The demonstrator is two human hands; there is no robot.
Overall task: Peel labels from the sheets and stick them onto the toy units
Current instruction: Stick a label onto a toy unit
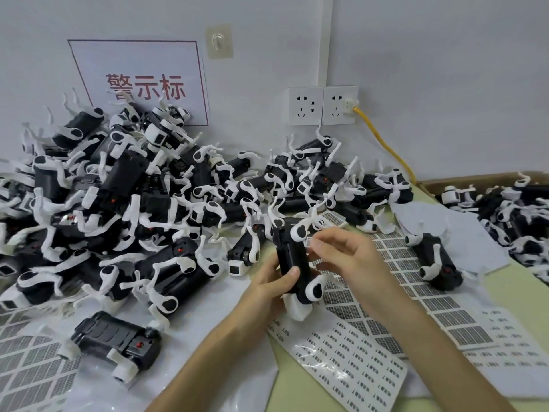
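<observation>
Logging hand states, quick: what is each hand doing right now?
Left hand: grips the toy.
Right hand: pinches a small label beside the toy.

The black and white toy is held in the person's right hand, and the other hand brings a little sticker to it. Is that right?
Not quite. The head view shows the left hand holding the black and white toy, not the right. The other hand, the right hand, brings a little sticker to it, pinched in its fingertips.
</observation>
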